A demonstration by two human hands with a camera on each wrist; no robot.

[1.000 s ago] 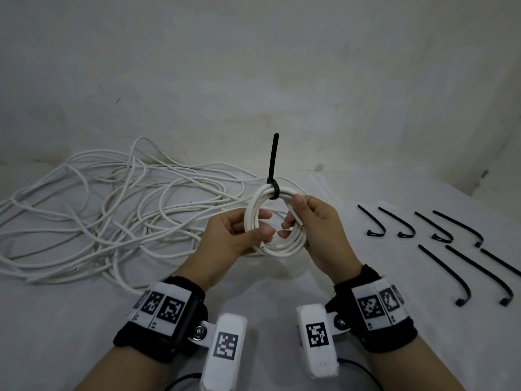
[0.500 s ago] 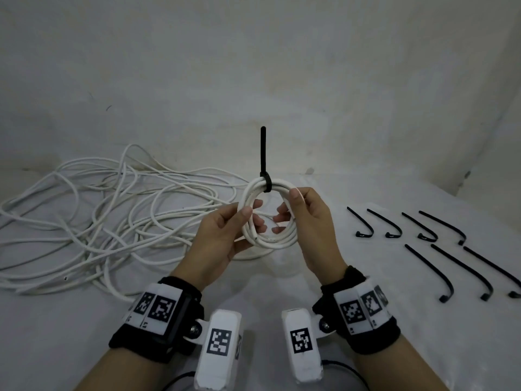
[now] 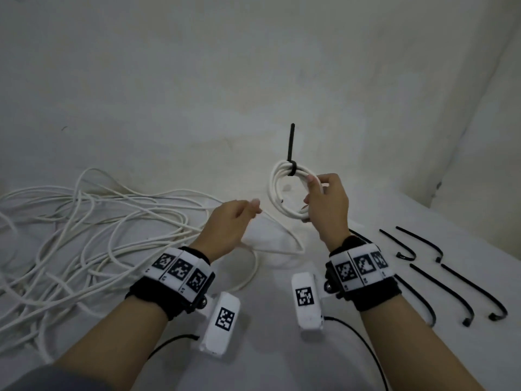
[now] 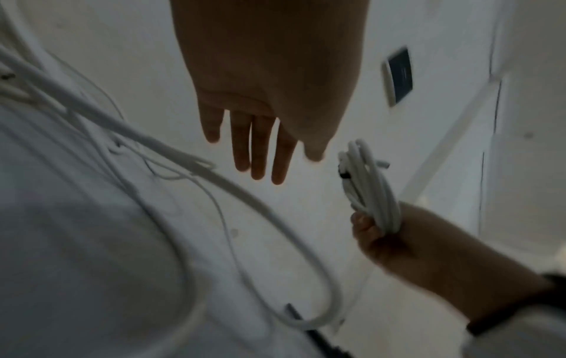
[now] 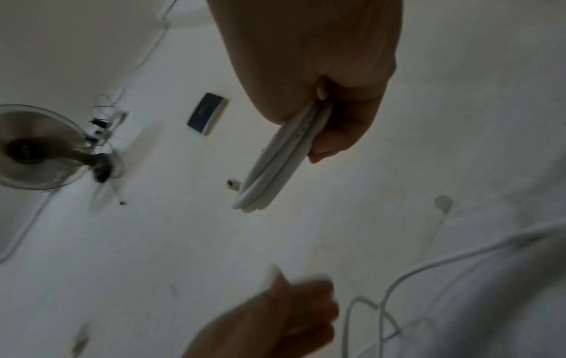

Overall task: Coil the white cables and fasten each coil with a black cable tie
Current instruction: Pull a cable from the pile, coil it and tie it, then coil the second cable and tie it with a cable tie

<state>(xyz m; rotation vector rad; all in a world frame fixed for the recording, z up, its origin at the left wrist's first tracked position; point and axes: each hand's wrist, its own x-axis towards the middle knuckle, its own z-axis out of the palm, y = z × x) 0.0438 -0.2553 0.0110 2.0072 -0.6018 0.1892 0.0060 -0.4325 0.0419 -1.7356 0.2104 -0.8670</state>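
My right hand (image 3: 318, 193) grips a small coil of white cable (image 3: 277, 193), held upright above the table. A black cable tie (image 3: 291, 153) is cinched round the coil's top, its tail standing straight up. In the right wrist view my thumb and fingers (image 5: 333, 135) pinch the coil (image 5: 275, 169) edge-on. My left hand (image 3: 245, 213) hangs left of the coil, apart from it, fingers straight and holding nothing; the left wrist view shows those fingers (image 4: 254, 145) spread beside the coil (image 4: 370, 184). A big tangle of loose white cable (image 3: 93, 232) lies at the left.
Several loose black cable ties (image 3: 439, 277) lie in rows on the white table at the right. A pale wall (image 3: 253, 66) rises just behind the table. One cable loop (image 3: 253, 266) curls between my wrists. A fan (image 5: 40, 147) shows in the right wrist view.
My left hand has let go of the coil and drawn back to the left. The right hand alone now holds the tied coil, shifted to the right.
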